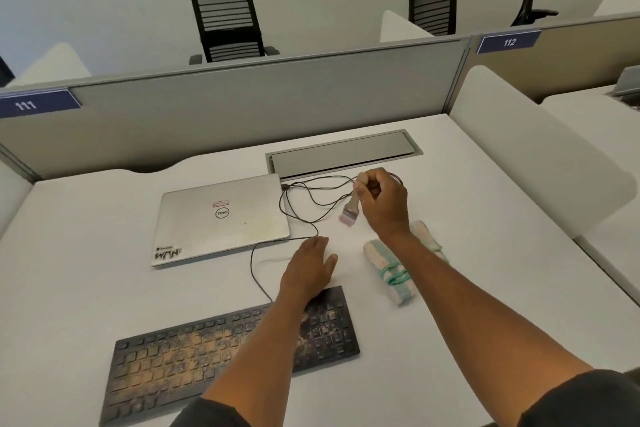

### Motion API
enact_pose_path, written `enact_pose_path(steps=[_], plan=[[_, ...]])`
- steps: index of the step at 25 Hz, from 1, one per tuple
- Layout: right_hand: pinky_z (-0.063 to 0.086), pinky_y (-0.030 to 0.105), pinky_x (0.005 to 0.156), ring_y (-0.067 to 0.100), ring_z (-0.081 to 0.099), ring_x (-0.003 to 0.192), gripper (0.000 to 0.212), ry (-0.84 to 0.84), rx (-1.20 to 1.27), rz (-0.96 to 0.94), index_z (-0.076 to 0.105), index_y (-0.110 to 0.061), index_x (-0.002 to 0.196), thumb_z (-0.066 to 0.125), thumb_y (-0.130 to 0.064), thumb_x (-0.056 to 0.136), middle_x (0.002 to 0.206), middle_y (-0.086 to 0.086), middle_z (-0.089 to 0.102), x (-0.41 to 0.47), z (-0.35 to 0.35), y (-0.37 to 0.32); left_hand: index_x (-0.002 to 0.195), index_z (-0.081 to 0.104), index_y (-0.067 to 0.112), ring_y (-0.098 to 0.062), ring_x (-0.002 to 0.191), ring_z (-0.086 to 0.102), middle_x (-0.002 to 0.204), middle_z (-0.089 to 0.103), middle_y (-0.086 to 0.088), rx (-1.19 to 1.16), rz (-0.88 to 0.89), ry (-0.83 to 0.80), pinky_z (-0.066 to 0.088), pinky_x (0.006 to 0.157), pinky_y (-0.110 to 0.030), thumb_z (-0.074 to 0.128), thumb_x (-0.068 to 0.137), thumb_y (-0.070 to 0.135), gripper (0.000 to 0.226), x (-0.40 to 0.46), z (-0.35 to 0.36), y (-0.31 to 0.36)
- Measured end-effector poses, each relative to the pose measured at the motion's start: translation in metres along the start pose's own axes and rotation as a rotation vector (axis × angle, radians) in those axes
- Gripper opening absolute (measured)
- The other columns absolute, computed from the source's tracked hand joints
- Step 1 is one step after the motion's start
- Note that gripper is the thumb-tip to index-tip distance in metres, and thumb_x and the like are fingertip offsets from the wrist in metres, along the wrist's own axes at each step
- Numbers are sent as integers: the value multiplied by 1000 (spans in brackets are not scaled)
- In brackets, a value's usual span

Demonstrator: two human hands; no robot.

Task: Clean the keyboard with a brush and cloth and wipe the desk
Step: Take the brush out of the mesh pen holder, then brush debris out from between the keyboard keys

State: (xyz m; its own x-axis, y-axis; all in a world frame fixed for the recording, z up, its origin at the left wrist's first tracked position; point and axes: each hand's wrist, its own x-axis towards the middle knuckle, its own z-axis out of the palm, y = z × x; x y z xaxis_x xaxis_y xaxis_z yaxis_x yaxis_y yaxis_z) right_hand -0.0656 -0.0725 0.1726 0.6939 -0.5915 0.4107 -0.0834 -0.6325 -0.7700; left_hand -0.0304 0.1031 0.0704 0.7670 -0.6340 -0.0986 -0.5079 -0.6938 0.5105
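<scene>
A closed silver Dell laptop [221,218] lies flat on the table, lid up, with a red-edged sticker above the logo and a black-and-white sticker at its near left corner. A thin black cable [304,198] runs from the laptop's right rear corner and loops loosely beside it. Behind the laptop, a grey cable-tray lid [343,152] sits flush and closed. A grey partition [242,104] stands at the back, bearing blue labels reading 111 [26,104] and 112 [509,42]. White curved side dividers [519,146] flank the right. Beyond the partition stand three black office chairs [227,24], one turned sideways.
</scene>
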Motion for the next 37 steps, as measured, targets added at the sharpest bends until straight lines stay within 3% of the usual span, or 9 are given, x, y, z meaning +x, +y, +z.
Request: enact_pose_path(steps=[3,7,13,20,26,29,31,34,37], plan=[[42,12,66,14,59,75,12,-26,27,1,61,-12,88,70,-20,89,81,-4,63,-29,19,-19,145,48,14,-24,138,38,145,48,-6,22,33,95,34,114,-36,50,103,40,49,-23,-21,-17],[44,16,63,15,60,73,11,-56,54,29,61,-12,88,70,-18,89,80,-3,64,-76,47,-57,144,46,19,-21,138,37,147,45,-4,21,11,133,36,114,-38,55,99,47,53,-63,-48,-56],[40,1,60,4,58,73,8,-111,78,96,60,-16,92,67,-18,92,82,-6,63,-146,96,-114,142,45,20,-17,128,40,140,46,1,47,62,145,38,108,-34,61,93,53,61,-122,-83,-122],[54,23,61,7,63,68,12,-156,211,136,59,-23,84,67,-17,90,74,-8,64,-209,156,-180,115,57,20,-14,103,47,114,55,6,16,66,257,42,90,-32,67,88,56,46,-185,-111,-201],[59,41,64,21,66,66,7,-297,335,199,63,-20,83,68,-20,87,72,0,67,-247,195,-219,115,61,21,-20,105,50,112,58,3,58,16,238,43,91,-36,59,97,44,29,-228,-123,-258],[59,40,66,20,67,69,8,-456,283,186,65,-21,84,68,-27,88,74,0,68,-258,208,-231,112,57,20,-20,104,50,111,56,3,92,63,234,42,91,-36,56,98,42,26,-246,-135,-272],[54,26,64,8,64,68,9,-541,194,129,68,-23,83,66,-28,90,73,-4,68,-264,212,-238,120,56,19,-20,115,51,122,57,3,58,82,235,43,98,-35,53,99,47,35,-257,-139,-282],[42,10,58,-1,60,68,12,-484,87,102,68,-22,80,64,-24,91,72,-11,66,-271,212,-240,158,29,17,-15,153,17,166,22,3,49,-24,134,16,125,-34,43,98,66,78,-278,-134,-306],[40,7,56,-3,60,68,12,-403,67,147,68,-22,82,63,-22,92,71,-12,66,-278,207,-231,162,-4,14,-13,154,-19,166,-18,2,137,-83,-23,-5,127,-39,33,89,81,106,-299,-123,-330]])
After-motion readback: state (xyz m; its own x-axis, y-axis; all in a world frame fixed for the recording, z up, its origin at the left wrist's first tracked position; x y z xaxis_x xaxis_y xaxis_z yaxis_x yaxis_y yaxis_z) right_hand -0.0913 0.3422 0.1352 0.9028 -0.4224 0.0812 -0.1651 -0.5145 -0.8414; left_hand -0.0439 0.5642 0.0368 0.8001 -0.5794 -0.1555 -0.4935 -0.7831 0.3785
